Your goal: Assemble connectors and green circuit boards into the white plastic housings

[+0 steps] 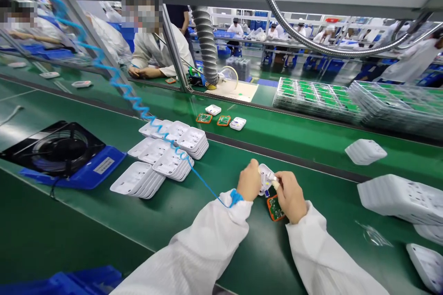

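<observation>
My left hand (pixel 249 180) is closed on the left side of a small white plastic housing (pixel 265 176), holding it tilted above the green bench. At the housing's right side, the covered fingertips of my right hand (pixel 291 196) are pinched together; what sits between them is too small to make out. A short blue piece (pixel 266 193) shows at the housing's lower edge. Just below lies a green circuit board with an orange rim (pixel 275 208), partly hidden by my right hand. A blue coiled cord (pixel 204 183) runs to a band on my left wrist.
Stacked white housings stand left (pixel 138 179) and right (pixel 398 198). A black fan (pixel 65 145) lies far left. On the green belt (pixel 294 140) sit orange-rimmed boards (pixel 224 120) and white housings (pixel 238 123). Clear trays of boards (pixel 318 97) stand behind. A co-worker (pixel 155 50) sits across.
</observation>
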`<action>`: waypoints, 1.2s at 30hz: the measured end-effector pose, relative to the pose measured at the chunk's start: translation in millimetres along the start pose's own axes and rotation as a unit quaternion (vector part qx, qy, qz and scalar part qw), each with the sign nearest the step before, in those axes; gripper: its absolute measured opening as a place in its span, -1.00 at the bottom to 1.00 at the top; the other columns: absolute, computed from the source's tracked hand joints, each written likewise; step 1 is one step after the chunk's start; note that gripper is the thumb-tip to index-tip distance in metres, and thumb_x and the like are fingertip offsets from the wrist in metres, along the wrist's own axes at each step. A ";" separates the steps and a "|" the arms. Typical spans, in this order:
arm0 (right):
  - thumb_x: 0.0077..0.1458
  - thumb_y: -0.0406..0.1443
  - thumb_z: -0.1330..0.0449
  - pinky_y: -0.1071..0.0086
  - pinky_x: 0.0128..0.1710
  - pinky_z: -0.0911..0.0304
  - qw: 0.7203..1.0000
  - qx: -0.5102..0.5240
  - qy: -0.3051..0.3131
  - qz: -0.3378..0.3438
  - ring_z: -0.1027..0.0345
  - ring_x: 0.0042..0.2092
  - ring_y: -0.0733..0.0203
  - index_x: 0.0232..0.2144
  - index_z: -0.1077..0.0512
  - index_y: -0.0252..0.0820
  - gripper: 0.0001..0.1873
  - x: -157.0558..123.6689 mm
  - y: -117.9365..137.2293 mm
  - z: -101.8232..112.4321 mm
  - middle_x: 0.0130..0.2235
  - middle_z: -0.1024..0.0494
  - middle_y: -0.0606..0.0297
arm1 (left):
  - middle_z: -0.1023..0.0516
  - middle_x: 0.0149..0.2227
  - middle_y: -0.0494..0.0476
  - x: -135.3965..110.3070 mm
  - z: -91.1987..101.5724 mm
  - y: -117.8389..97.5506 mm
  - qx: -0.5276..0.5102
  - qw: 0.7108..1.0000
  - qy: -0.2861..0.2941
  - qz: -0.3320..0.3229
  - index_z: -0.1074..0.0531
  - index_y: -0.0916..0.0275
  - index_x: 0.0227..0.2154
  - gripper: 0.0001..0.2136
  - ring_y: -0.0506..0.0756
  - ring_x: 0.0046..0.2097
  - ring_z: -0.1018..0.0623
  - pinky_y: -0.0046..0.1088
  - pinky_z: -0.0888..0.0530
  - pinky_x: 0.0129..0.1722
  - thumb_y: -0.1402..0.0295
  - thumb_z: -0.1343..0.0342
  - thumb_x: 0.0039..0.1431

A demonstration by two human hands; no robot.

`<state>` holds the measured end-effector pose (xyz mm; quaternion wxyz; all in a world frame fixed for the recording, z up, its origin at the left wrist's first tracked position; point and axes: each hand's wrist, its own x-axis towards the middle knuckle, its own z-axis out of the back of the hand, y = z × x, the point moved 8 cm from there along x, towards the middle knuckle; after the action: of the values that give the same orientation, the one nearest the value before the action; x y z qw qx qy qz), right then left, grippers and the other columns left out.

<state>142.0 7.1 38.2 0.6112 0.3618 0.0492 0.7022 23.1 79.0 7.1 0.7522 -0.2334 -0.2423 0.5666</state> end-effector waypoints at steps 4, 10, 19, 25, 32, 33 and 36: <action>0.09 -0.40 0.09 0.32 -0.23 -0.22 0.998 -0.058 -0.002 0.001 -0.28 -0.20 0.16 -0.24 -0.29 -0.17 -0.78 -0.8 -11.2 1.4 -0.22 -0.33 0.17 | -0.41 -0.09 0.21 -13.6 -14.6 -24.7 -0.129 0.989 0.032 -0.064 -0.19 0.23 -0.09 -0.61 0.11 -0.05 -0.42 -0.37 -0.32 -0.06 0.63 0.19 0.00; 0.05 -0.45 0.09 0.34 -0.26 -0.23 0.994 -0.106 -0.006 0.034 -0.28 -0.21 0.17 -0.26 -0.32 -0.19 -0.74 -1.1 -9.6 2.1 -0.23 -0.34 0.15 | -0.44 -0.19 0.06 -12.8 -22.3 -21.4 -0.258 0.960 0.105 -0.025 -0.27 0.19 -0.17 -0.63 0.04 -0.16 -0.43 -0.43 -0.36 -0.13 0.60 0.14 -0.08; 0.03 -0.42 0.03 0.29 -0.21 -0.19 0.998 -0.041 0.002 0.047 -0.24 -0.20 0.15 -0.33 -0.34 -0.17 -0.81 3.0 -7.2 9.9 -0.28 -0.38 0.19 | -0.36 -0.39 -0.05 -12.2 -33.6 -16.2 -0.369 0.921 0.127 0.007 -0.26 0.20 -0.31 -0.82 -0.05 -0.38 -0.37 -0.59 -0.32 -0.40 0.49 0.05 -0.02; 0.10 -0.26 -0.02 0.33 -0.27 -0.18 0.999 0.039 -0.024 -0.021 -0.24 -0.27 0.21 -0.32 -0.31 -0.16 -0.88 5.1 -19.8 23.8 -0.32 -0.38 0.25 | -0.33 -0.47 -0.08 -11.5 -19.2 -14.3 -0.293 0.955 0.039 -0.003 -0.25 0.20 -0.37 -0.85 -0.05 -0.40 -0.33 -0.56 -0.29 -0.40 0.52 0.08 -0.04; 0.08 -0.30 -0.02 0.34 -0.30 -0.12 0.998 -0.009 0.052 0.025 -0.21 -0.30 0.20 -0.37 -0.30 -0.16 -0.91 -1.3 10.0 0.1 -0.37 -0.38 0.26 | -0.39 -0.41 -0.08 -11.0 -11.4 -10.5 -0.275 0.961 0.005 0.013 -0.29 0.19 -0.35 -0.84 -0.05 -0.38 -0.37 -0.55 -0.31 -0.36 0.50 0.11 0.01; 0.07 -0.30 -0.03 0.33 -0.31 -0.11 0.997 -0.030 0.061 0.028 -0.20 -0.30 0.19 -0.38 -0.30 -0.16 -0.93 -2.1 11.8 -4.8 -0.37 -0.38 0.26 | -0.40 -0.40 -0.06 -11.6 -12.6 -11.6 -0.278 0.960 0.009 0.010 -0.30 0.19 -0.34 -0.86 -0.04 -0.36 -0.38 -0.55 -0.32 -0.34 0.46 0.12 0.05; 0.04 -0.34 -0.04 0.33 -0.33 -0.05 0.991 -0.100 0.083 0.023 -0.19 -0.33 0.18 -0.42 -0.28 -0.16 -0.96 -3.8 8.8 -16.4 -0.39 -0.37 0.27 | -0.44 -0.35 -0.03 -14.3 -17.5 -15.1 -0.279 0.960 0.028 0.008 -0.32 0.18 -0.32 -0.84 -0.02 -0.32 -0.42 -0.52 -0.34 -0.30 0.35 0.16 0.15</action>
<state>125.4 7.6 29.0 0.6216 0.2403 0.0212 0.7453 41.8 60.1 1.6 0.6593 -0.4515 -0.3676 0.4758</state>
